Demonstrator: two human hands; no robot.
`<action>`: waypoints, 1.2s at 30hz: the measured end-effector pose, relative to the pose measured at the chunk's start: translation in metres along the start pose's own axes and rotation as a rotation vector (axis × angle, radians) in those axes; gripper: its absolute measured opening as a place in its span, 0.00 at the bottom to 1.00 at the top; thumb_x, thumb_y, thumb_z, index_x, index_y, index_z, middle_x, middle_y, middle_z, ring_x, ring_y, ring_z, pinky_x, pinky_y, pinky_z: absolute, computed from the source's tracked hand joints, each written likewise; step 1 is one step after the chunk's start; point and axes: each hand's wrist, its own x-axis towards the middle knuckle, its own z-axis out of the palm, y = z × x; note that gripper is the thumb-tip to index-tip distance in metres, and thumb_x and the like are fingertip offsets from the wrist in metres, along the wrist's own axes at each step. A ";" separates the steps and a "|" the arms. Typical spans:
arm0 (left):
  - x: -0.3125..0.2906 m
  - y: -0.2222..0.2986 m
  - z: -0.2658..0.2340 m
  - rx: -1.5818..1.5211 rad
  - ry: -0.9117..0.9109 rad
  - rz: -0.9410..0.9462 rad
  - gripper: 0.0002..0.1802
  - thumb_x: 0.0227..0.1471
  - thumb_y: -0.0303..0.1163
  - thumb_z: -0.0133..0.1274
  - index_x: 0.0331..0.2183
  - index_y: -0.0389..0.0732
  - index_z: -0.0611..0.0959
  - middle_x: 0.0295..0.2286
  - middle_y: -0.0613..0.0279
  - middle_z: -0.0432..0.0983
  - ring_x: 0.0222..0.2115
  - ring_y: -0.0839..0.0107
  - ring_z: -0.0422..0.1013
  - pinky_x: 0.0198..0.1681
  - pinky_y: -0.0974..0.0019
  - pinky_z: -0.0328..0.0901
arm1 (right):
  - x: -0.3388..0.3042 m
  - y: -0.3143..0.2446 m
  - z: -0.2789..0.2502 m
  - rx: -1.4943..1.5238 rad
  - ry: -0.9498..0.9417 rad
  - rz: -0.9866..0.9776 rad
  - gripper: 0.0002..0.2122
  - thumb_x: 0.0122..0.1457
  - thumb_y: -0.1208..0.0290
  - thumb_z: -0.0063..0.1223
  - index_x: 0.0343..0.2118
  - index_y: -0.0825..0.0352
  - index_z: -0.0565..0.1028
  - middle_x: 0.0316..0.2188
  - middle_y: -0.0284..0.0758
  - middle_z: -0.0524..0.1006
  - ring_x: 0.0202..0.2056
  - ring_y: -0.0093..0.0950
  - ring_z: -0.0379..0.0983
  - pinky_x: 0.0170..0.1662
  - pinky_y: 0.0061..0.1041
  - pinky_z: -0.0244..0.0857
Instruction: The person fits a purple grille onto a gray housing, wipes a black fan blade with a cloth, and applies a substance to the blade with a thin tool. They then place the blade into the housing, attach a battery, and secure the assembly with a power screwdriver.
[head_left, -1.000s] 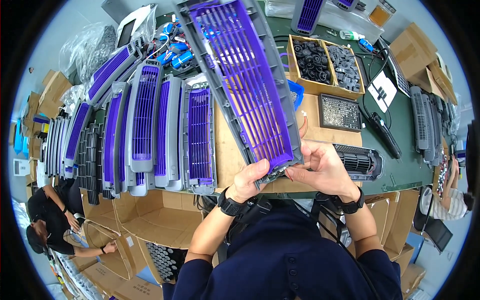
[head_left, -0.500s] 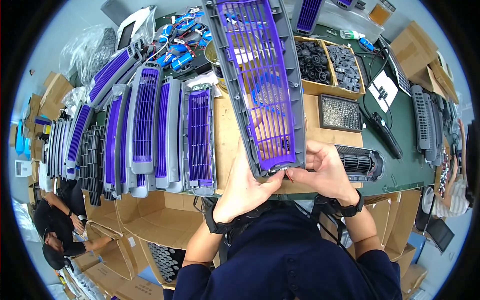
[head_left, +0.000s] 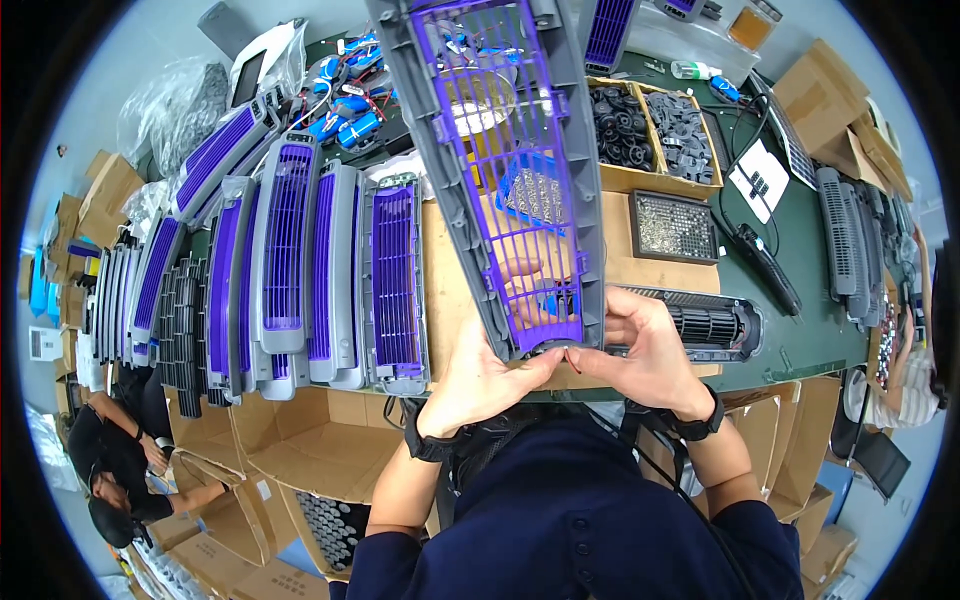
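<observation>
Purple and gray plastic cover is right in the centre of the frame, held up at a tilt with its near end at the wearer's chest. Left hand has its thumb pressed on that end, fingers reaching behind the slats; right hand is pinching the same end, thumb tips about meeting. Guessing that grip braces the long piece and leaves the end easy to get at. Can't make out what's between the thumbs. Similar covers sit side by side at left, probably for easy grabbing. Green table, with a cardboard sheet mid-frame, maybe against scratches. Busy room: open cartons below, co-worker lower left.
</observation>
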 end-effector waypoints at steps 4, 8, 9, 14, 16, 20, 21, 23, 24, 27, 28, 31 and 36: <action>0.000 0.005 0.004 0.081 0.029 -0.024 0.32 0.41 0.18 0.61 0.50 0.34 0.70 0.36 0.62 0.77 0.39 0.75 0.74 0.46 0.67 0.69 | 0.002 0.002 0.003 -0.035 0.019 -0.046 0.08 0.50 0.85 0.60 0.32 0.73 0.72 0.30 0.33 0.79 0.32 0.18 0.77 0.36 0.18 0.72; 0.002 0.007 0.008 0.110 0.109 0.048 0.25 0.38 0.18 0.62 0.43 0.35 0.75 0.34 0.62 0.78 0.36 0.76 0.75 0.42 0.69 0.70 | 0.004 0.004 0.006 -0.065 0.030 -0.114 0.08 0.50 0.84 0.60 0.33 0.74 0.73 0.28 0.33 0.79 0.30 0.18 0.77 0.35 0.17 0.72; 0.003 0.007 0.009 0.081 0.176 0.076 0.19 0.37 0.18 0.62 0.37 0.36 0.79 0.31 0.64 0.79 0.32 0.77 0.75 0.38 0.70 0.71 | 0.005 0.005 0.006 -0.070 0.010 -0.105 0.10 0.49 0.85 0.61 0.35 0.74 0.73 0.31 0.34 0.79 0.32 0.19 0.77 0.36 0.18 0.72; 0.000 -0.003 -0.001 -0.120 0.250 0.039 0.19 0.40 0.20 0.65 0.38 0.35 0.79 0.31 0.64 0.79 0.32 0.76 0.75 0.39 0.70 0.71 | 0.012 -0.018 -0.008 -0.496 0.118 -0.192 0.22 0.46 0.81 0.60 0.47 0.64 0.74 0.51 0.44 0.68 0.45 0.32 0.72 0.47 0.29 0.69; -0.004 -0.007 -0.016 -0.045 0.156 -0.032 0.32 0.45 0.20 0.64 0.51 0.36 0.69 0.41 0.60 0.76 0.41 0.71 0.74 0.47 0.65 0.70 | 0.023 0.000 -0.020 -0.723 0.296 -0.295 0.21 0.49 0.80 0.59 0.48 0.69 0.73 0.51 0.46 0.68 0.45 0.34 0.73 0.46 0.29 0.69; -0.007 -0.017 -0.015 -0.338 0.157 0.050 0.41 0.44 0.17 0.60 0.58 0.37 0.61 0.52 0.53 0.67 0.52 0.62 0.68 0.56 0.56 0.64 | 0.034 0.016 -0.020 -0.390 0.271 0.004 0.16 0.56 0.83 0.54 0.49 0.72 0.70 0.39 0.43 0.77 0.39 0.28 0.77 0.44 0.24 0.70; -0.005 -0.012 -0.013 -0.342 0.160 0.054 0.41 0.44 0.17 0.60 0.58 0.37 0.61 0.52 0.53 0.67 0.52 0.62 0.68 0.56 0.56 0.64 | 0.036 0.018 -0.018 -0.396 0.268 0.002 0.16 0.56 0.83 0.54 0.49 0.72 0.70 0.39 0.43 0.77 0.39 0.28 0.77 0.44 0.24 0.70; 0.002 0.006 -0.001 -0.725 0.028 0.078 0.48 0.41 0.21 0.60 0.62 0.43 0.57 0.55 0.46 0.63 0.54 0.55 0.66 0.59 0.40 0.57 | 0.035 0.024 -0.013 -0.198 0.366 -0.118 0.13 0.59 0.84 0.49 0.48 0.71 0.70 0.32 0.37 0.80 0.35 0.23 0.77 0.42 0.21 0.70; 0.003 0.008 0.000 -0.723 0.001 0.092 0.53 0.40 0.25 0.59 0.65 0.47 0.51 0.59 0.44 0.57 0.58 0.49 0.61 0.60 0.29 0.51 | 0.034 0.026 -0.011 -0.147 0.378 -0.173 0.14 0.60 0.83 0.50 0.49 0.71 0.69 0.34 0.36 0.79 0.37 0.21 0.77 0.43 0.21 0.70; 0.006 -0.002 -0.002 -0.894 -0.051 0.117 0.52 0.41 0.29 0.59 0.64 0.47 0.52 0.59 0.47 0.57 0.57 0.50 0.63 0.60 0.29 0.51 | 0.032 0.017 -0.004 0.020 0.418 -0.208 0.15 0.60 0.82 0.51 0.50 0.70 0.68 0.34 0.35 0.79 0.38 0.21 0.77 0.43 0.19 0.69; 0.008 -0.006 -0.001 -0.859 -0.040 0.112 0.49 0.43 0.35 0.59 0.64 0.46 0.54 0.60 0.48 0.57 0.55 0.52 0.65 0.60 0.30 0.50 | 0.031 0.018 -0.006 0.077 0.403 -0.196 0.17 0.61 0.82 0.50 0.53 0.69 0.66 0.35 0.34 0.78 0.38 0.20 0.75 0.43 0.18 0.68; 0.014 -0.013 0.002 -0.888 0.005 0.136 0.46 0.46 0.39 0.59 0.63 0.45 0.57 0.59 0.48 0.57 0.54 0.54 0.66 0.61 0.33 0.52 | 0.027 0.022 -0.016 0.115 0.338 -0.127 0.18 0.61 0.81 0.51 0.54 0.69 0.66 0.35 0.31 0.76 0.36 0.18 0.73 0.39 0.16 0.67; 0.019 -0.019 0.005 -0.760 0.070 0.186 0.45 0.51 0.50 0.57 0.62 0.41 0.58 0.58 0.52 0.60 0.53 0.58 0.65 0.59 0.41 0.58 | 0.024 0.021 -0.023 0.159 0.252 -0.118 0.15 0.61 0.78 0.52 0.51 0.69 0.70 0.35 0.31 0.76 0.33 0.15 0.69 0.38 0.15 0.65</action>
